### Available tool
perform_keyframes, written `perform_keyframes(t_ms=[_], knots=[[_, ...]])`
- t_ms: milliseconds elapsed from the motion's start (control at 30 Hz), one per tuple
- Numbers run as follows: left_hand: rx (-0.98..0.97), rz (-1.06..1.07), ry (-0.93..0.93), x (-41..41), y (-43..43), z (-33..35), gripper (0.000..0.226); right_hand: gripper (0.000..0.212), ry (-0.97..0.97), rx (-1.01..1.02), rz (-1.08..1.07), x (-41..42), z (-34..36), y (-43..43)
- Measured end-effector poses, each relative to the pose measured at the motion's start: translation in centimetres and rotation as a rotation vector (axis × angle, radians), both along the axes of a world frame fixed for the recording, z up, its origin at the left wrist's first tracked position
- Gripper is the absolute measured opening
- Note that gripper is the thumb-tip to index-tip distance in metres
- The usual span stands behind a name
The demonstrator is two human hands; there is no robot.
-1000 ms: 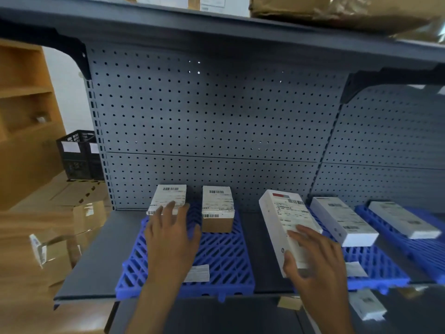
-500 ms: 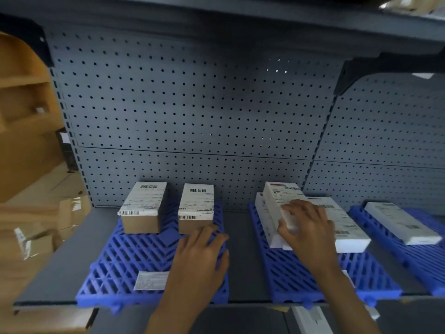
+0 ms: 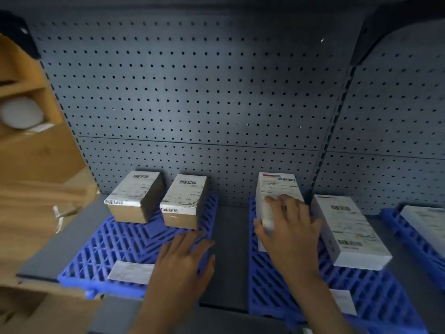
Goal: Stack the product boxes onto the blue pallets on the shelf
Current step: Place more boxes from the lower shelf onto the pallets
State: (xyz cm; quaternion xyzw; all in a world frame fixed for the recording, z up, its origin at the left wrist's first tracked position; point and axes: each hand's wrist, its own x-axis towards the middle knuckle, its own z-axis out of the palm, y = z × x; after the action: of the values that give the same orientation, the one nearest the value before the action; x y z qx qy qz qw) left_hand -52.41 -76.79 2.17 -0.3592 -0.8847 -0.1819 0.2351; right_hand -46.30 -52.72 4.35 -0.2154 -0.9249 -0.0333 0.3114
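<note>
Two brown boxes with white labels [image 3: 134, 196] [image 3: 184, 201] stand side by side at the back of the left blue pallet [image 3: 115, 247]. My left hand [image 3: 185, 259] lies flat on that pallet's front right part, fingers straight. On the middle blue pallet [image 3: 272, 285] a long white box [image 3: 279, 186] lies against the back wall. My right hand [image 3: 289, 227] holds its near end, thumb on its left side and fingers across the top. Beside it on the right lies a second white box [image 3: 349, 227].
A third white box [image 3: 426, 218] lies on the right blue pallet [image 3: 404, 227]. Paper slips [image 3: 131, 272] [image 3: 344, 302] lie on the pallet fronts. The grey pegboard [image 3: 192, 104] closes the back. Wooden shelving and cardboard [image 3: 29, 153] stand at the left.
My right hand carried the long white box to the back of the middle pallet, left of the second white box. My left hand left the brown box and settled on the pallet front.
</note>
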Motion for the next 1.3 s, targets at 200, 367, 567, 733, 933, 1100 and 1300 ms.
perform_keyframes(t_ms=[200, 367, 567, 733, 933, 1100, 1300], knots=[[-0.050, 0.049, -0.073, 2.5, 0.6, 0.3, 0.036, 0.057, -0.019, -0.219, 0.179, 4.0, 0.4, 0.0], [0.015, -0.009, -0.032, 6.0, 1.4, 0.9, 0.029, 0.049, -0.066, -0.228, 0.183, 10.0, 0.5, -0.1], [0.015, -0.096, -0.048, 10.1, 0.3, -0.7, 0.029, 0.044, -0.092, -0.277, 0.076, 17.8, -0.8, -1.5], [-0.013, -0.137, -0.143, 13.8, -1.7, -3.4, 0.029, 0.044, -0.140, -0.293, 0.039, 23.8, -2.7, -4.1], [-0.030, -0.177, -0.233, 18.2, -2.8, -6.6, 0.024, 0.040, -0.158, -0.332, 0.050, 28.7, -6.5, -5.5], [-0.021, -0.192, -0.399, 20.6, -1.9, -8.8, 0.045, 0.036, -0.187, -0.414, 0.037, 30.8, -11.1, -3.7], [-0.132, -0.165, -0.453, 21.8, 2.0, -12.5, 0.036, 0.045, -0.274, -0.508, 0.013, 33.1, -16.2, 1.0]])
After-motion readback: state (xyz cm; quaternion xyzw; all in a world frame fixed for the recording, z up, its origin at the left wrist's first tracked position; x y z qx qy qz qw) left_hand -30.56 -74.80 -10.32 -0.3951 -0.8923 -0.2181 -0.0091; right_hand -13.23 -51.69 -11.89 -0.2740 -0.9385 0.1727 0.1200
